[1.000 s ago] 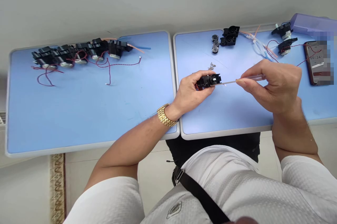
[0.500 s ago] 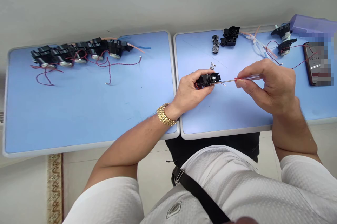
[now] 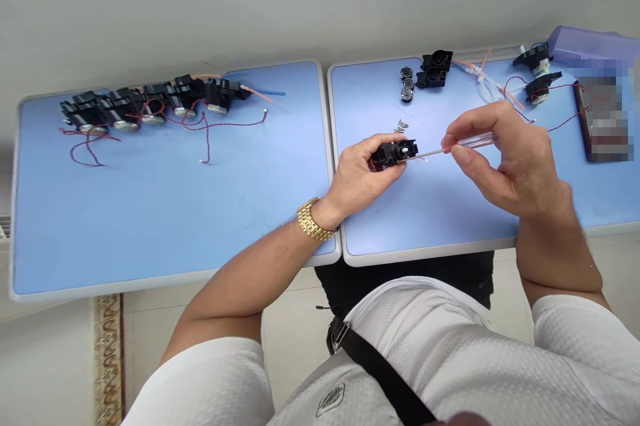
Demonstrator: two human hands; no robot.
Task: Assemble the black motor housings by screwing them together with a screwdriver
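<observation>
Fingers of our left hand (image 3: 357,176) close around a small black plastic unit with a pale round shaft end (image 3: 391,155), index finger along its far side and thumb along its near side. We hold it over the blue, grey-edged table (image 3: 430,213), with its long axis running roughly left to right and its free end pointing toward our right hand (image 3: 520,166).

There we pinch the handle of a slim screwdriver with a clear plastic grip and thin metal shaft (image 3: 431,154) between thumb and forefinger. From those pinching fingers the unit lies directly to the left; the screwdriver bridges the gap nearly in line with it, its tip meeting the unit's near edge beside our left thumb. Whether it sits in a screw head, we cannot tell. Just beyond our left fingertips lies a little heap of silvery metal screws (image 3: 401,126).
</observation>
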